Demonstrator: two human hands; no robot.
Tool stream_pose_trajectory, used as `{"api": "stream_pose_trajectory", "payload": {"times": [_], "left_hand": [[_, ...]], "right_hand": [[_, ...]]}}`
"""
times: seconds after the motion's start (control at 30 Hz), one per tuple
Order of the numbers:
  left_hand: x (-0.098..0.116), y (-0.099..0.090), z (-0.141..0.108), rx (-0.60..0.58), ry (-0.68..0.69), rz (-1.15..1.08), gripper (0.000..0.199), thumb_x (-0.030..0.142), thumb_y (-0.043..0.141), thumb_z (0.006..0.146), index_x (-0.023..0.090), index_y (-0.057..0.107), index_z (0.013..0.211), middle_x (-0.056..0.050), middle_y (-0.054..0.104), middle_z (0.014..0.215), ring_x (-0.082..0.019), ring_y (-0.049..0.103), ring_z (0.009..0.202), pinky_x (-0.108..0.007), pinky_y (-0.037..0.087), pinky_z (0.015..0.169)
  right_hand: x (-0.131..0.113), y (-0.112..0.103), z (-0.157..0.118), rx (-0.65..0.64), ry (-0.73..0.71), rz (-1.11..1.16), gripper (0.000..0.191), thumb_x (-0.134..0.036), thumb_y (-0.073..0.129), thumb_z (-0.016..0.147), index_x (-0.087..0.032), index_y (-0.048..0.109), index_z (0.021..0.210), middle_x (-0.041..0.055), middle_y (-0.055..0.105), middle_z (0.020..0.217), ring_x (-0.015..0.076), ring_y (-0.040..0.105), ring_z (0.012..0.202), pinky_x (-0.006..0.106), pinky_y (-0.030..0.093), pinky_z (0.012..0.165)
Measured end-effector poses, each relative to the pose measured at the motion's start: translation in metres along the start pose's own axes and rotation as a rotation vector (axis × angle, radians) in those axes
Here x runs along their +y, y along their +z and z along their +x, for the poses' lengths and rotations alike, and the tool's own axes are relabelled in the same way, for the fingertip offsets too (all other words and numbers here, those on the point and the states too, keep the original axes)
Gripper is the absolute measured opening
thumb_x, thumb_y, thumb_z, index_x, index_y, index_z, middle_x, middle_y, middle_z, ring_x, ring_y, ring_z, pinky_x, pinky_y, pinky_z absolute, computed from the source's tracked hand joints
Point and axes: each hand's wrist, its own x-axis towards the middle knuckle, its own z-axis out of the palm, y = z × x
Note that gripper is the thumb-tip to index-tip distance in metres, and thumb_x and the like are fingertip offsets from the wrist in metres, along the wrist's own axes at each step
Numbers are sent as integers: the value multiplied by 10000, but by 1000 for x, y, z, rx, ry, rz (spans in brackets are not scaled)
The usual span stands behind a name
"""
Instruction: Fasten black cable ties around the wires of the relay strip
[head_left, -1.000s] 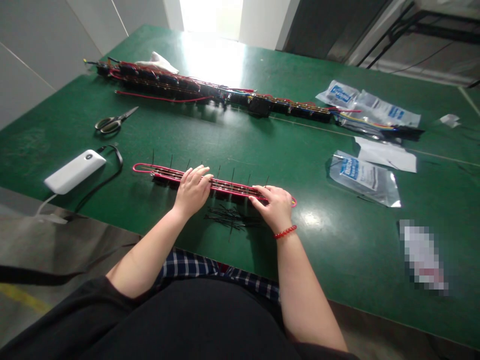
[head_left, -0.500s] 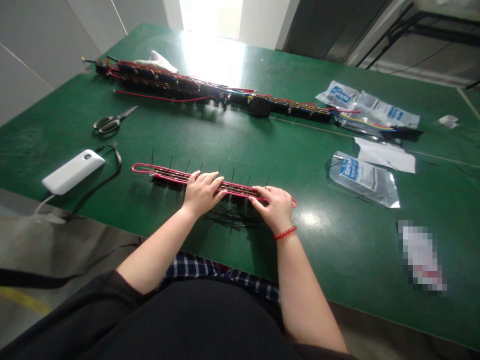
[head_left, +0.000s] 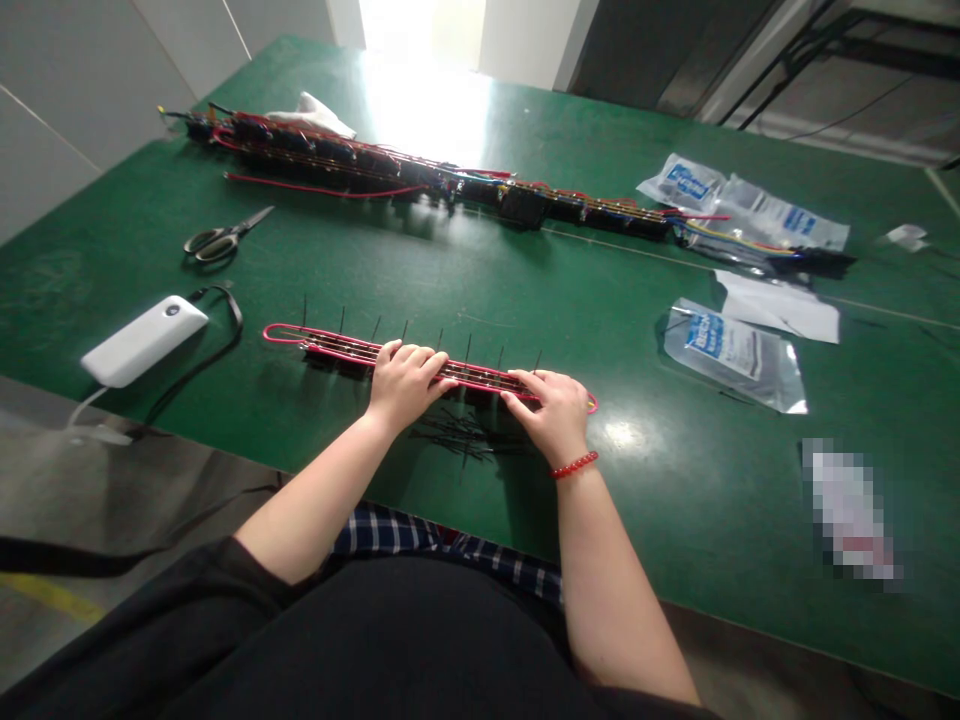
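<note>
A long, narrow wiring assembly (head_left: 337, 347) with red and dark wires lies across the green table in front of me. Thin black cable ties (head_left: 441, 340) stick up along its far side. My left hand (head_left: 406, 383) grips its middle, fingers over the top and thumb at the near side. Near its right end my right hand (head_left: 555, 408), with a red bead bracelet at the wrist, closes on it the same way. Red wire loops out past both ends. Below the assembly, between my hands, lies a loose heap of black ties (head_left: 461, 435).
Farther back stretches a longer wired assembly (head_left: 405, 172). Scissors (head_left: 225, 240) and a white power bank (head_left: 146, 340) with a cable lie at left. On the right are clear plastic bags (head_left: 739, 358), a white paper (head_left: 780, 305) and a blurred-out item (head_left: 847, 510).
The right hand and the assembly's right end appear very slightly farther right. Both hands keep the same hold; the rest of the view has shifted only a little.
</note>
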Motion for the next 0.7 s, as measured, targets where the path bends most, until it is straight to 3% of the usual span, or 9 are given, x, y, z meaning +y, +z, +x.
{"api": "stream_pose_trajectory", "payload": {"times": [0.23, 0.57, 0.7], "left_hand": [[1, 2, -1, 8, -4, -8, 363, 552, 559, 941, 296, 670, 1173, -73, 706, 1138, -287, 600, 1096, -506, 304, 1073], [10, 4, -7, 143, 52, 39, 355, 447, 562, 946, 279, 632, 1250, -78, 535, 1462, -308, 442, 1383, -492, 290, 1158], [13, 3, -3, 81, 104, 28, 364, 357, 511, 963, 250, 623, 1293, -90, 543, 1458, -301, 512, 1311, -474, 349, 1106]], "right_hand": [[0, -1, 0, -3, 2, 3, 318, -484, 643, 880, -302, 750, 1117, 56, 728, 1050, 251, 618, 995, 394, 378, 901], [-1, 0, 1, -3, 11, 10, 314, -486, 645, 876, -303, 755, 1106, 61, 736, 1058, 269, 620, 1031, 409, 377, 928], [0, 0, 1, -3, 6, -1, 321, -491, 639, 879, -306, 752, 1114, 57, 732, 1071, 262, 619, 1032, 400, 379, 925]]}}
